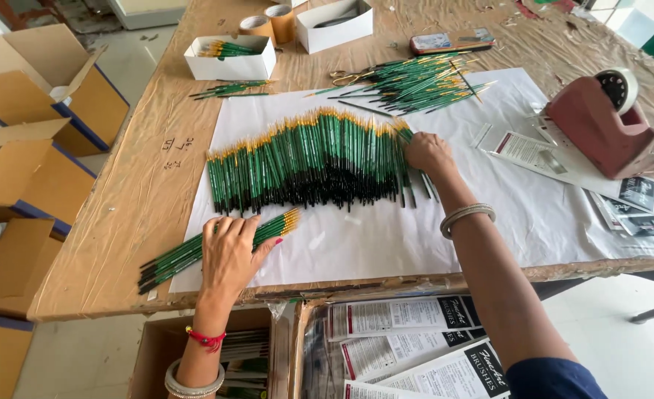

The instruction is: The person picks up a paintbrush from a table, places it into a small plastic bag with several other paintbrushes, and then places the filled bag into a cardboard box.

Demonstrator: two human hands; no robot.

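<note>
The step in hand looks like sorting: thin green brushes are being drawn from a spread row and gathered into a bundle. The left hand [228, 255], lower left of centre, lies flat and loosely closed over a small bundle [194, 251] of brushes, pinning it to the white paper [386, 244]; the bundle slants from lower left to upper right, dark tips outward at the left, gold ends at the right. The right hand [428, 154], right of centre, is curled on the right end of the long row [305, 166], fingers bent onto a few brushes there; whether it has actually pinched any I cannot tell.

The next move, as I judge it, calls for separating a few handles from the row's edge without rolling their neighbours, then laying them parallel onto the bundle.

The brushes are slim, round, glossy sticks, green with gold bands and black ends. The paper is smooth and matt; the table [131, 222] beneath is covered in wrinkled brown wrap. A loose pile [415, 81] of brushes lies at upper centre, a heavy reddish tape dispenser [608, 122] at upper right, and an open white box [231, 59] at upper left.
</note>
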